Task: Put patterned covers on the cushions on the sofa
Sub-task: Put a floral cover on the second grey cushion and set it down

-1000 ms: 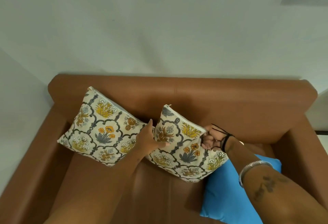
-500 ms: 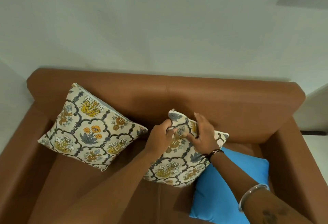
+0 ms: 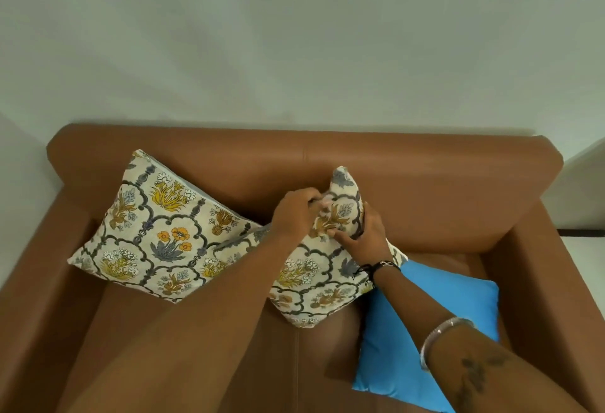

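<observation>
Cushions line a brown sofa (image 3: 425,183): a patterned cushion (image 3: 157,229) leans at left; at centre, the left hand (image 3: 294,216) and right hand (image 3: 366,235) pinch the upper corner of a second patterned cushion (image 3: 314,278), overlapping a bare blue cushion (image 3: 435,321) at right.

Left hand (image 3: 296,216) and right hand (image 3: 365,240) clenched.

The blue cushion (image 3: 435,324) lies partly hidden under the right forearm (image 3: 474,357); sofa (image 3: 425,167) front cut off.
</observation>
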